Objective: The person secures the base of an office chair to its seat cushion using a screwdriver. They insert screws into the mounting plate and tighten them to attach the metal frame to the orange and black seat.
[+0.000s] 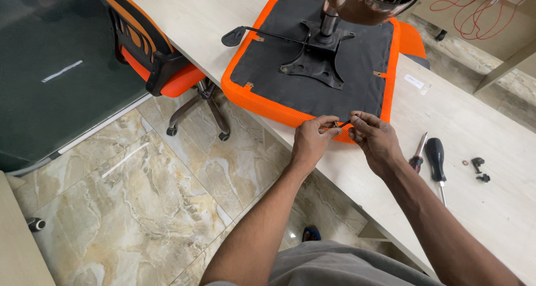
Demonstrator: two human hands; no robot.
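An orange chair seat (312, 57) lies upside down on the pale wooden table (480, 118), its black fabric underside facing up, which leaves the black metal mounting plate (312, 60) and the chrome gas-lift column (329, 20) within easy reach. Both hands meet at the seat's near edge, just over the orange mesh rim. The left hand (311, 141) has its thumb and forefinger pinched on a small dark fastener (339, 124) (too small to say whether it is a bolt or a screw), and the right hand (377, 138) closes its fingertips on the other end of the same piece, so the two hands seem to be steadying it between them; the other fingers curl loosely. To the right, on the table, lie a red-handled screwdriver (417, 155) and a black-handled screwdriver (436, 163), close beside the right forearm, with a few small black fittings (479, 170) and a washer a little farther off. A second orange office chair (162, 51) stands on the marble floor (139, 196) to the left.
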